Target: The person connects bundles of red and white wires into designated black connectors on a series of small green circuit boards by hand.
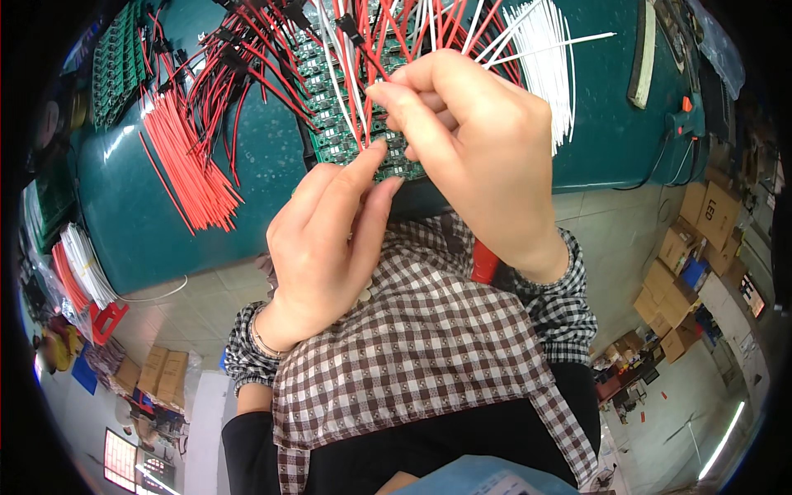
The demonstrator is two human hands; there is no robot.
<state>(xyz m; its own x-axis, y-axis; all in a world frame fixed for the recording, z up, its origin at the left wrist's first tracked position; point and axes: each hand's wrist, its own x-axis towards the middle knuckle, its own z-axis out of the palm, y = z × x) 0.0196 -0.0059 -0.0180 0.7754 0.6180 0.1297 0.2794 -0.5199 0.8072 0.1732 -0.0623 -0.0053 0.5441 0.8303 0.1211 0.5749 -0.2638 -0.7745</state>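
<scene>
A panel of small green circuit boards [330,124] lies in front of me at the table's near edge, with red and white wires standing up from it. My left hand [318,235] is bent over its near end, index fingertip at the foot of the wires and thumb on the board's near edge. Above the panel, my right hand [483,136] pinches a thin red wire [375,63] between thumb and forefinger. A black connector [350,30] sits on that wire's upper part. The exact grip point is partly hidden by the fingers.
Left on the green table [272,190] lies a bundle of red wires [190,165], beside red and black leads with black connectors [235,62]. White wires [544,66] fan out at right. Another green board panel [121,62] is far left; a teal tool [686,122] hangs at the right edge.
</scene>
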